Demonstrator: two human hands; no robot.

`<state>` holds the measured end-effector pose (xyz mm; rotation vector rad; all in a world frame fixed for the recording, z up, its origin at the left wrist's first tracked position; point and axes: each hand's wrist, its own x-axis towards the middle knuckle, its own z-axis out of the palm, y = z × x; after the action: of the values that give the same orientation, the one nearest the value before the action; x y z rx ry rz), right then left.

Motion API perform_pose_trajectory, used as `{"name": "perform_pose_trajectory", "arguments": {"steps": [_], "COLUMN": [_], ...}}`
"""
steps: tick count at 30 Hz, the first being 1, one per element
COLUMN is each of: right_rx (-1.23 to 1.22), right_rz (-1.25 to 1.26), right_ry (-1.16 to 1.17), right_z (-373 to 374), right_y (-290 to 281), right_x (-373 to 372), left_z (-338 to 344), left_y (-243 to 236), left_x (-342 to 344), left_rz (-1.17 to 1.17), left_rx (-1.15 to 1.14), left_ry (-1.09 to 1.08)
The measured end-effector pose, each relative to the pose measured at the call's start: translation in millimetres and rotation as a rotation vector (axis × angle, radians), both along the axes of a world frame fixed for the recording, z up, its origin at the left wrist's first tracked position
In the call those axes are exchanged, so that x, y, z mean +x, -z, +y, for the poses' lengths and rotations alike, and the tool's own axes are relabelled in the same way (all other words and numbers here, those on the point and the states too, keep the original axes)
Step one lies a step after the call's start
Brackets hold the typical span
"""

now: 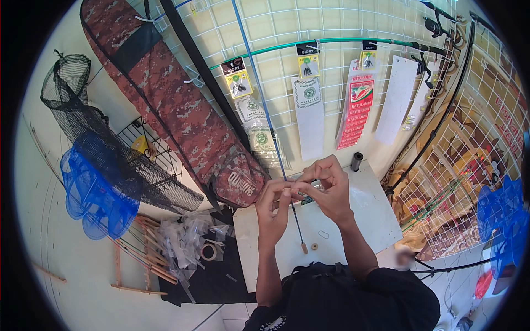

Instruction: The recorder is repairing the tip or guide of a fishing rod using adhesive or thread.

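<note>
My left hand [276, 207] and my right hand [326, 190] meet above the white table [359, 220], fingertips pinched closely together on something too small to make out. A thin blue rod [266, 111] runs from the wire grid down behind my fingers to a short cork-coloured end [303, 247] on the table. I cannot tell whether my fingers grip this rod. A small round tan ring [314, 246] and a thin oval loop [323, 234] lie beside that end. Something small and flat lies on the table, mostly hidden behind my hands.
A red camouflage long bag [154, 99] and black net [127, 154] lean left, above blue mesh [99, 198]. Plastic bags [193, 237] and tape [208, 251] lie on black material. The wire grid [342, 27] holds rods and hanging packets. A black cylinder [356, 161] stands at the table's back.
</note>
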<state>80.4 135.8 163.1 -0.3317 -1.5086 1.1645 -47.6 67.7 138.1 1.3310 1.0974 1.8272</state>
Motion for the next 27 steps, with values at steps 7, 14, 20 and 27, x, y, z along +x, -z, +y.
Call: {"name": "perform_pose_trajectory", "arguments": {"steps": [7,14,20,27], "right_rx": [0.439,0.415,0.420,0.412], "right_rz": [-0.236,-0.237,-0.336,-0.398], "right_ry": [0.225,0.196,0.150,0.155], "right_z": [2.6,4.2,1.3,-2.0], "right_y": [2.9,3.1,-1.9,-3.6], "right_x": [10.7,13.3,17.0,17.3], "left_z": [0.3,1.4,0.0,-0.1], "left_y": [-7.2,-8.4,-11.5,-9.3], "left_x": [-4.6,-11.8,-15.0,-13.8], "left_rz": [0.042,0.001,-0.001,0.067], "left_rx": [0.038,0.019,-0.028,-0.005], "left_ry": [-0.021,0.049,0.110,0.066]}}
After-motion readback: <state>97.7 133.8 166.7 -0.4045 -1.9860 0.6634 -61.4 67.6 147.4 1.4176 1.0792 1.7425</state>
